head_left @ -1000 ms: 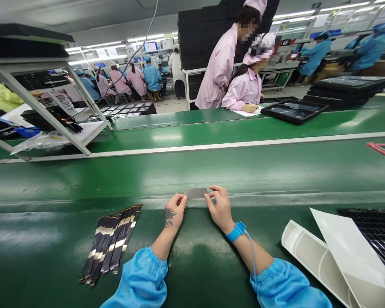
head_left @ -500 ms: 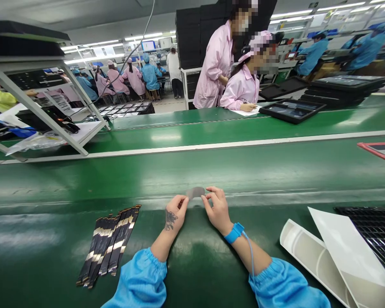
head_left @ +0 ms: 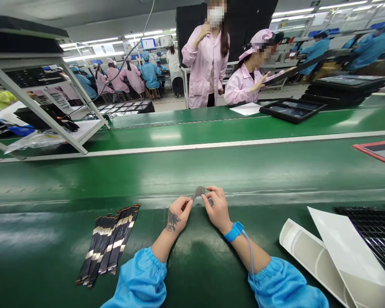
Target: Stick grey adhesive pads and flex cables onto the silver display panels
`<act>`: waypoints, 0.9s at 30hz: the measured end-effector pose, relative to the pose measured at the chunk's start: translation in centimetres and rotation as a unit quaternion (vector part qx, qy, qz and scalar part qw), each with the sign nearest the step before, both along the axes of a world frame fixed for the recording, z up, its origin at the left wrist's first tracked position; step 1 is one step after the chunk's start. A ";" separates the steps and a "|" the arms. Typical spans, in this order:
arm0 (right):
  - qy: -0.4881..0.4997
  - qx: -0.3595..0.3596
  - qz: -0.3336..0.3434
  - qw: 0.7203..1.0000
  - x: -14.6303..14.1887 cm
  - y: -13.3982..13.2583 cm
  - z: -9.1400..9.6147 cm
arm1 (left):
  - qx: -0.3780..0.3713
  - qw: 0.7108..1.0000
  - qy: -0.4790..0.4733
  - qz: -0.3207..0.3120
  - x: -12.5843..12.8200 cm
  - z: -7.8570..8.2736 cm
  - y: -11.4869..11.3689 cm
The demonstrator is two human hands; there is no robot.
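Observation:
A small grey film strip (head_left: pixel 199 191) is pinched between my two hands over the near edge of the green conveyor belt (head_left: pixel 211 171). My left hand (head_left: pixel 178 215) grips its left end with closed fingers. On its right end my right hand (head_left: pixel 217 207) is closed too, and that wrist wears a blue strap with a cord. The strip is bowed upward between the fingertips. A fanned pile of several black and gold flex strips (head_left: pixel 111 241) lies on the bench to the left of my left arm.
White backing sheets (head_left: pixel 336 252) and a black tray (head_left: pixel 377 235) lie at the right. A red-framed panel (head_left: pixel 377 152) rides the belt at far right. A metal rack (head_left: pixel 45 107) stands at left. Two people in pink coats (head_left: pixel 208 64) are across the belt, by black trays (head_left: pixel 293 110).
My hands have come closer together, so the flat grey strip has bowed and looks shorter. Across the belt, the standing person has straightened up and the seated one has lifted a tray.

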State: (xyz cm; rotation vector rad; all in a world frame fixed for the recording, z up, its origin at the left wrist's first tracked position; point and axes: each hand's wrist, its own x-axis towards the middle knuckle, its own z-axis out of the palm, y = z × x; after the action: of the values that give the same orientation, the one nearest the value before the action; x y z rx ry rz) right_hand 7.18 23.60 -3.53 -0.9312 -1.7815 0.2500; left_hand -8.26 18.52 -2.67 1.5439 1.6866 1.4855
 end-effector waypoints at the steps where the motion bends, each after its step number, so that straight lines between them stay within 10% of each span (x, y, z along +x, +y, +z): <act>1: 0.004 -0.005 -0.007 1.000 0.1 0.2 -0.1 | -0.004 1.000 -0.005 0.008 -0.1 -0.1 0.2; 27: -0.006 0.009 0.000 1.000 0.1 0.2 0.1 | 0.020 1.000 -0.002 0.021 -0.5 -0.2 0.3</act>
State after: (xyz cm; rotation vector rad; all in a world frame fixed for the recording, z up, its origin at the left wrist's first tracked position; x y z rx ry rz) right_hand 7.31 23.83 -3.46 -0.9215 -1.7910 0.2281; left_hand -8.75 18.80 -2.83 1.5339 1.7079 1.5515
